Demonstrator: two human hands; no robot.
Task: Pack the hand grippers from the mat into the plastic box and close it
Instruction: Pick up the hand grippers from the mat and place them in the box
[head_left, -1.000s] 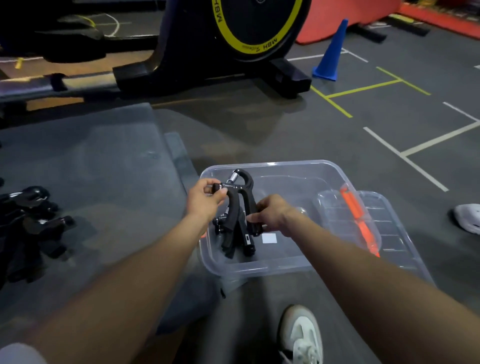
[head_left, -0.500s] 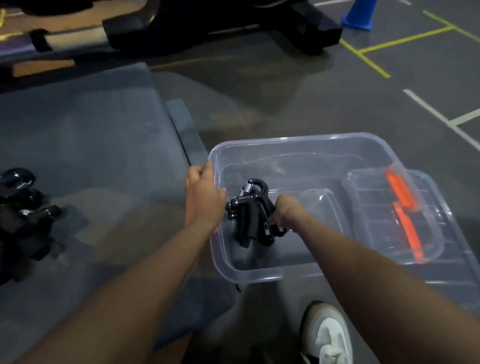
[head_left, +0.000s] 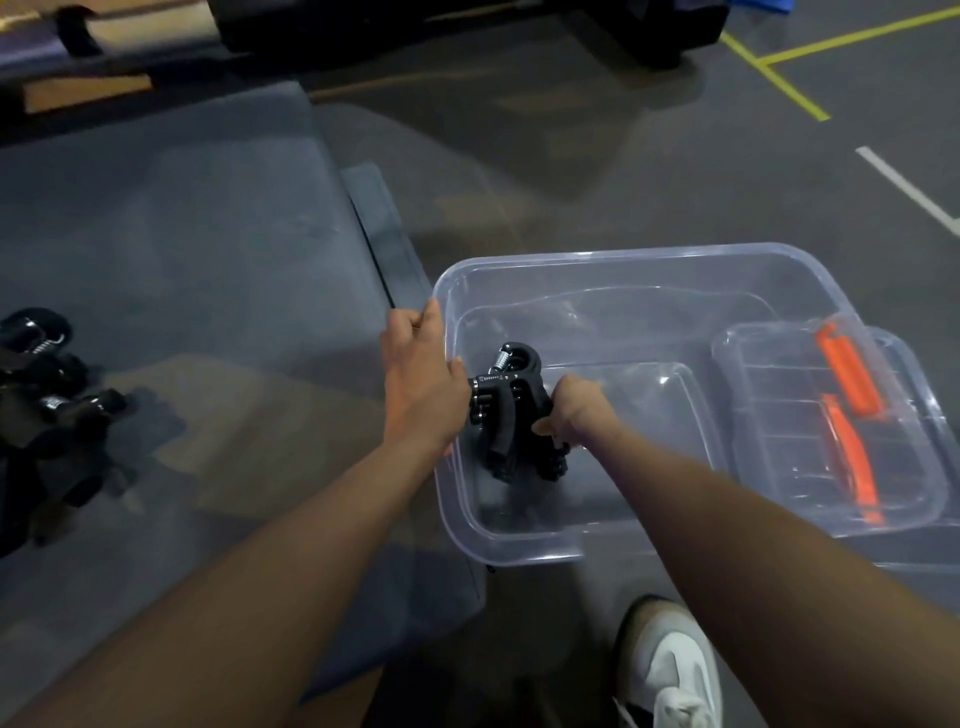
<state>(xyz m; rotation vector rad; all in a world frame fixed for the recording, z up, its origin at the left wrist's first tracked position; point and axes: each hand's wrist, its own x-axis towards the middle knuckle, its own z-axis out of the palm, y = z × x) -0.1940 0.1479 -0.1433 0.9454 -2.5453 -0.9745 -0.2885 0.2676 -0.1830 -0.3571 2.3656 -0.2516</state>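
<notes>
Hand grippers (head_left: 511, 415) lower inside plastic box (head_left: 649, 270); right hand (head_left: 576, 410) clutching them; left hand (head_left: 421, 379) on rim

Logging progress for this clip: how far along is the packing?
Early stage. Right hand holds a bunch of hand grippers low inside the plastic box; left hand is at its rim. More grippers wait on the mat. The lid is off, leaning on the box.

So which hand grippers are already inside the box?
The bundle held by the right hand inside the clear box; the others lie on the mat.
</notes>
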